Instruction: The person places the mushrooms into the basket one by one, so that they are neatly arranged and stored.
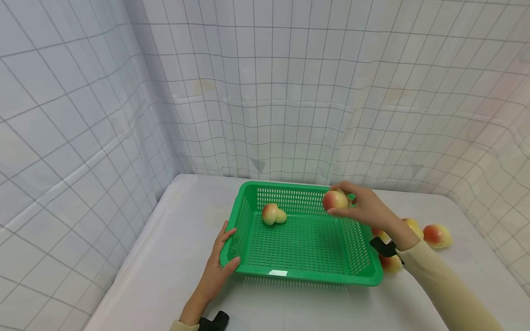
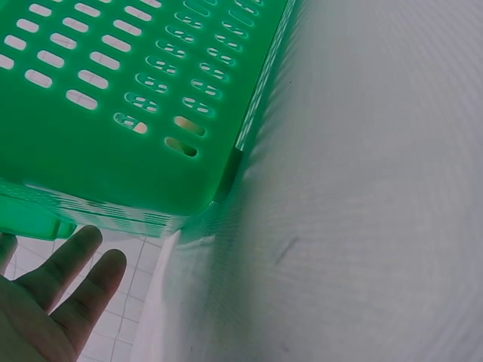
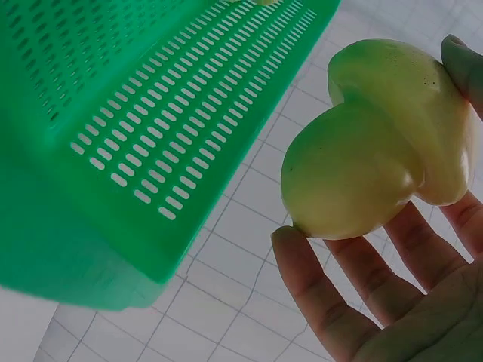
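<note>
A toy mushroom [image 1: 335,200] with a red and yellow cap is held in my right hand [image 1: 359,205], above the far right part of a green plastic basket [image 1: 310,277]. In the right wrist view, the thumb and fingers are around the held mushroom's cap and pale, rounded stem. Another mushroom [image 1: 270,214] lies on its side in the back left of the basket. My left hand [image 1: 216,262] rests at the basket's left end, thumb and fingertips at the rim. Straight, spread fingers [image 2: 92,298] show beside the basket wall in the left wrist view.
Right of the basket, several more mushrooms lie on the white tabletop [image 1: 165,257], one [image 1: 437,236] farther right than the others, some partly hidden by my right arm. White sheets [image 1: 265,92] with a grid pattern stand behind the table and at both sides.
</note>
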A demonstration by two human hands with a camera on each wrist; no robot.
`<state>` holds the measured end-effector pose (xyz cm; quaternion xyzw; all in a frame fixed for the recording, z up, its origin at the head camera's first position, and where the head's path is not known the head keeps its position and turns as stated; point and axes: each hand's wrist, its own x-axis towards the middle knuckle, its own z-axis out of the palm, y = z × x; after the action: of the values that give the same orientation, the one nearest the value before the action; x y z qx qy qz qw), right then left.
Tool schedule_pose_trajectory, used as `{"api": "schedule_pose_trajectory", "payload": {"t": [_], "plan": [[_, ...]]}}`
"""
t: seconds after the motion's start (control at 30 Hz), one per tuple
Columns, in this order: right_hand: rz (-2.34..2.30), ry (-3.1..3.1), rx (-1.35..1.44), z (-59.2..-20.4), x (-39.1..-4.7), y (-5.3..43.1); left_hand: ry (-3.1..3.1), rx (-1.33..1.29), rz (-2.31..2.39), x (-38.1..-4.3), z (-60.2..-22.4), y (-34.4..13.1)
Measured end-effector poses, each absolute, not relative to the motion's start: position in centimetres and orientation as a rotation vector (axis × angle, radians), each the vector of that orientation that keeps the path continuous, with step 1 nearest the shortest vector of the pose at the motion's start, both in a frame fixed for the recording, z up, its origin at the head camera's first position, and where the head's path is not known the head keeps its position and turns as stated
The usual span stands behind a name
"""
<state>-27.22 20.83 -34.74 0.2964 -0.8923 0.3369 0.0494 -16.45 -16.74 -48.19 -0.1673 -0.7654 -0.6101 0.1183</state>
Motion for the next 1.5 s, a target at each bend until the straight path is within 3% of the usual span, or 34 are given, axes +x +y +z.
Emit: {"api": "schedule_pose_trajectory", "payload": {"t": [0.67, 1.5], "plan": [[1.074, -2.876, 1.083, -37.7, -31.9, 15.5, -2.251, -0.464, -1.801, -16.5, -48.4, -16.7], [0.874, -3.094, 1.117, -40.8, -33.2, 13.5, -2.249, -0.465, -1.791, -16.4, -48.1, -16.6]]}}
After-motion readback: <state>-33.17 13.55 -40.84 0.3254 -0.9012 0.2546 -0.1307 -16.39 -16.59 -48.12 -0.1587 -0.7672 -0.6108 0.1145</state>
